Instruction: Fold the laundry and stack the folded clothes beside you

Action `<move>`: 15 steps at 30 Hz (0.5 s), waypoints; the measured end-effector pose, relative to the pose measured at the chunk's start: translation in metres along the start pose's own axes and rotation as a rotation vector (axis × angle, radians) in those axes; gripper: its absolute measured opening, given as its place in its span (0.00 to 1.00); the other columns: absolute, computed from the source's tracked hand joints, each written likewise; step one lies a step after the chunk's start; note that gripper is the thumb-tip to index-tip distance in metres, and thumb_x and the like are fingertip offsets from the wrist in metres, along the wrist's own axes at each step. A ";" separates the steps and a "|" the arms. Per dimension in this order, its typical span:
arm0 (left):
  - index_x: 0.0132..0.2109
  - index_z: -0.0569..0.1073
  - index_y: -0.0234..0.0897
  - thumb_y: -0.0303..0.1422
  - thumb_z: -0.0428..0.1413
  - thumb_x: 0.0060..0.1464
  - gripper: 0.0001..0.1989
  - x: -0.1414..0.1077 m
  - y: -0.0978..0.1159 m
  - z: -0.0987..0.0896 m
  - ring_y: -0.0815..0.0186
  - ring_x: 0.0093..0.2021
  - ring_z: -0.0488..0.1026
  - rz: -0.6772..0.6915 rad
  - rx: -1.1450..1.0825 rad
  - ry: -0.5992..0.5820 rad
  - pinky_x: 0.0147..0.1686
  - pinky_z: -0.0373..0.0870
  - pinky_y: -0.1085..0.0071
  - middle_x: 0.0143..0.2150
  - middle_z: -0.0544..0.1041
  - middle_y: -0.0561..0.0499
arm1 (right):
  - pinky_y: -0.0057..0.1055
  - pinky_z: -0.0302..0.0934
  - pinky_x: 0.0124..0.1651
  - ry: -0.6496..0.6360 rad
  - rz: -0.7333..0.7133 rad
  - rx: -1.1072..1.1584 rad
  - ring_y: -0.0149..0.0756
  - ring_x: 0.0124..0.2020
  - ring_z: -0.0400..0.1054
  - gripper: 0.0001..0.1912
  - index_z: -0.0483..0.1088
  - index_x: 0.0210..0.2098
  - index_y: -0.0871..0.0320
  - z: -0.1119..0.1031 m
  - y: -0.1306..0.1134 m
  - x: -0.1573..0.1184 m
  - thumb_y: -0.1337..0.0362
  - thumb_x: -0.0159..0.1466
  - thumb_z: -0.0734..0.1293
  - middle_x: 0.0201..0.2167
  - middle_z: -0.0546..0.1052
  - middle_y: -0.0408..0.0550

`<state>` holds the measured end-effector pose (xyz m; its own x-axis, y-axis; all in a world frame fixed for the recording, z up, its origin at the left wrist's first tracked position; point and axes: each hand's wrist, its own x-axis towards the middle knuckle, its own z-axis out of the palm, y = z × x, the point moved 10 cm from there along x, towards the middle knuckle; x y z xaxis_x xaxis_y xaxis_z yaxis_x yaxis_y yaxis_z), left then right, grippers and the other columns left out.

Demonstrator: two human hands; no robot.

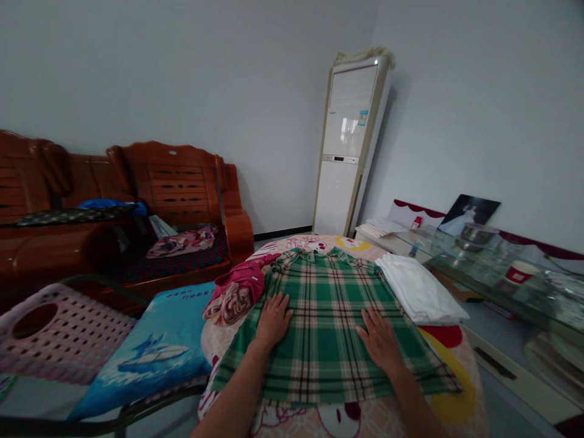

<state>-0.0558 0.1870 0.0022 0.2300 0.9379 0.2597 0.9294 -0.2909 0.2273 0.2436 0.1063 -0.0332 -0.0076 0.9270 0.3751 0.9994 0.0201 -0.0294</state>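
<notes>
While L hand (pixel 274 319) & R hand (pixel 378 337) lie flat, splayed, plaid shirt (pixel 325 316) is spread under both; pink clothes (pixel 241 280) bunched L of L hand, white cloth (pixel 422 291) folded beyond R.

Garment (pixel 319 347) on table (pixel 460 392), cushion (pixel 157 353) left, air conditioner (pixel 342 146) behind

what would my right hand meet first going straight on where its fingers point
The right hand seems to rest on the green plaid garment, so more of that garment would probably come first.
</notes>
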 end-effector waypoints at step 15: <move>0.50 0.74 0.35 0.29 0.50 0.57 0.15 -0.014 -0.085 -0.067 0.56 0.49 0.75 -0.376 -0.008 0.137 0.46 0.70 0.66 0.47 0.78 0.42 | 0.50 0.42 0.65 -0.049 0.021 0.004 0.50 0.66 0.51 0.32 0.61 0.63 0.62 0.000 -0.001 0.002 0.48 0.68 0.51 0.66 0.58 0.58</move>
<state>-0.1570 0.1855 0.0423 -0.1667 0.9455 0.2797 0.9389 0.0656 0.3379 0.2423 0.1079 -0.0325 0.0118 0.9444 0.3287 0.9992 0.0018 -0.0409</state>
